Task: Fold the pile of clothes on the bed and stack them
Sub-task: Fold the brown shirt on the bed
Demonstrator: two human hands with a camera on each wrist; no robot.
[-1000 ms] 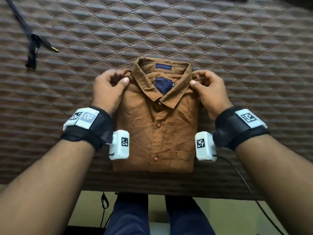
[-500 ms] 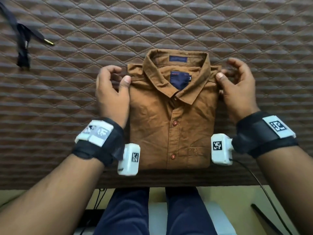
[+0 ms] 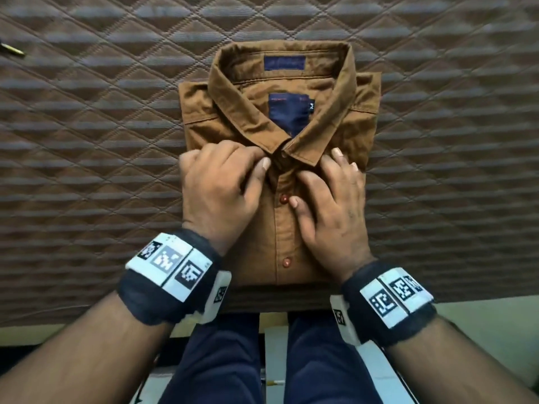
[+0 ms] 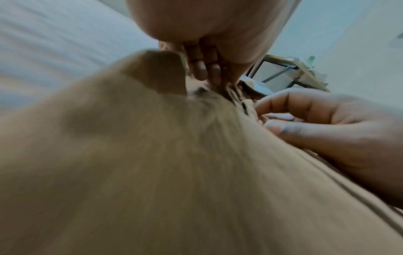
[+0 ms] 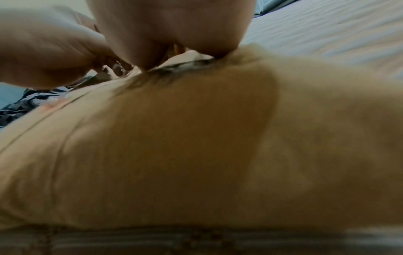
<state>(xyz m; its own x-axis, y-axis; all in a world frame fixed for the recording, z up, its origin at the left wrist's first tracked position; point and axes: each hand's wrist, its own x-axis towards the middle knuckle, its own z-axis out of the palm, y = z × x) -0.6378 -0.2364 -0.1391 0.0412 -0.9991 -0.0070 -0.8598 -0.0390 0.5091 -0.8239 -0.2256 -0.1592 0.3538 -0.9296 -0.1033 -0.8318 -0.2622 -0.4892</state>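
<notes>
folded rust-brown cotton button-up shirt (image 3: 315,217) lies flat, front side up, on the brown diamond-quilted bed cover (image 3: 87,158), near the bed's front edge, collar away from the person. collar (image 3: 242,118) spread open, dark navy labels (image 3: 284,63) showing inside the neck. orange-red buttons (image 3: 284,198) run down the placket, top one just under the collar points.

left hand (image 3: 215,193) sits on the shirt's left chest, fingers curled, thumb and forefinger pinching the tip of the left collar point by the top button. right hand (image 3: 332,211) rests on the right chest, fingers fairly straight and slightly apart, fingertips tucked at the edge of the right collar point, thumb beside the second button. cannot tell for sure if it grips any cloth; looks like pressing flat. both hands close together, almost touching across the placket.

left wrist view: blurred tan cloth (image 4: 174,172) fills the frame, fingertips (image 4: 205,72) bunched into the fabric, the other hand (image 4: 327,131) at right. right wrist view: same cloth (image 5: 196,146), blurred, palm (image 5: 170,31) down on it.

black wristbands with white marker tags (image 3: 172,269) on both wrists. small brass-coloured tip (image 3: 13,50) on the bed at far left. dark blue trousers (image 3: 221,360) below the bed edge.
</notes>
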